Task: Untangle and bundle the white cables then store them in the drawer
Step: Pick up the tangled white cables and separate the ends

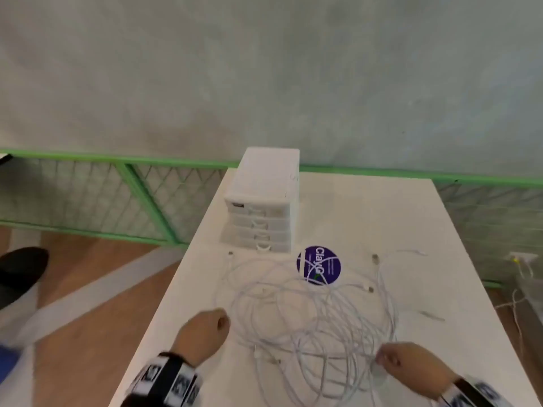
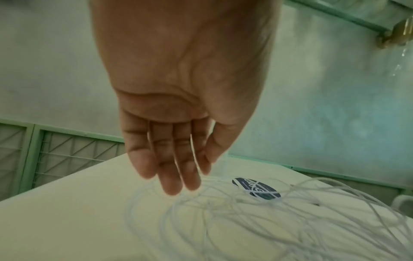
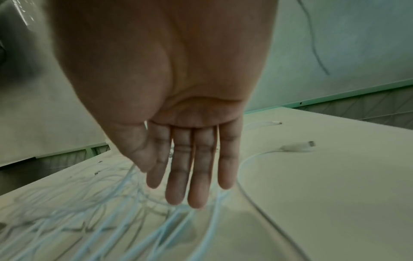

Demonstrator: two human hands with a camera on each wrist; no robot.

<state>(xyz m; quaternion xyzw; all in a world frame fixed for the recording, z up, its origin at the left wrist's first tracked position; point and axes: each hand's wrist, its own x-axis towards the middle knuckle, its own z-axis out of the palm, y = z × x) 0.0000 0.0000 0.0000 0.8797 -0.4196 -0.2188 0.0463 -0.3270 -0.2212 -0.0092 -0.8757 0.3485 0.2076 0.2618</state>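
Note:
Several white cables (image 1: pixel 308 318) lie in a loose tangle of loops on the white table (image 1: pixel 440 259). A small white drawer unit (image 1: pixel 261 218) stands behind them with its drawers closed. My left hand (image 1: pixel 205 333) hovers at the tangle's left edge. In the left wrist view my left hand (image 2: pixel 178 167) points straight fingers down at the cables (image 2: pixel 245 211) and holds nothing. My right hand (image 1: pixel 405 365) is at the tangle's near right side. In the right wrist view my right hand (image 3: pixel 190 176) has its fingers extended just over the strands (image 3: pixel 134 220), gripping none.
A round purple sticker (image 1: pixel 318 265) lies under the cables in front of the drawer unit. Loose connector ends (image 1: pixel 374 257) (image 3: pixel 299 147) lie to the right. The table's left edge runs close to my left hand. A green railing (image 1: pixel 117 160) and a black shoe (image 1: pixel 20 271) are beyond.

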